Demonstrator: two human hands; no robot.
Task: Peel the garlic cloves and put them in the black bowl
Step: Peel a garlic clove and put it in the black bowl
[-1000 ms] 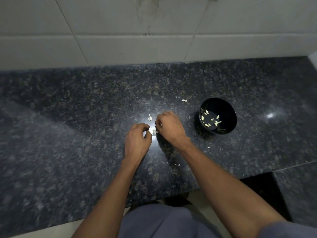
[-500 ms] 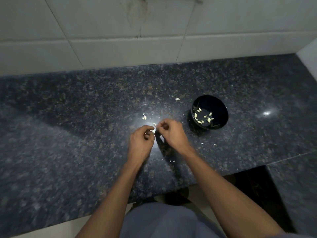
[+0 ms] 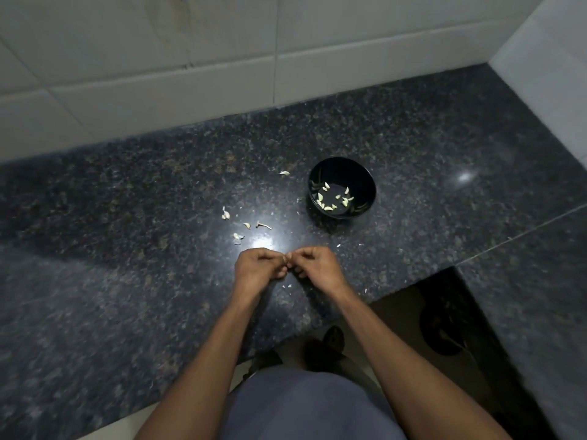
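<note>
My left hand [image 3: 259,271] and my right hand [image 3: 317,267] meet fingertip to fingertip above the front of the dark granite counter [image 3: 127,249]. Together they pinch one small garlic clove [image 3: 286,259], almost hidden by the fingers. The black bowl [image 3: 365,176] stands behind and to the right of the hands, with several peeled cloves [image 3: 333,200] in its bottom. On the counter behind the hands lie a few loose cloves and skins [image 3: 239,235], a small stem [image 3: 263,225], another clove [image 3: 225,214] and one piece [image 3: 284,173] left of the bowl.
A white tiled wall [image 3: 222,74] runs along the back and a side wall [image 3: 546,65] closes the right. The counter steps back at the front right, showing the floor and a dark round thing [image 3: 444,325] below. Tiny skin flakes [image 3: 287,285] lie under the hands.
Both hands have lifted off the pile and drawn back toward me, holding one clove between them. The loose cloves and stem they covered are now in plain view.
</note>
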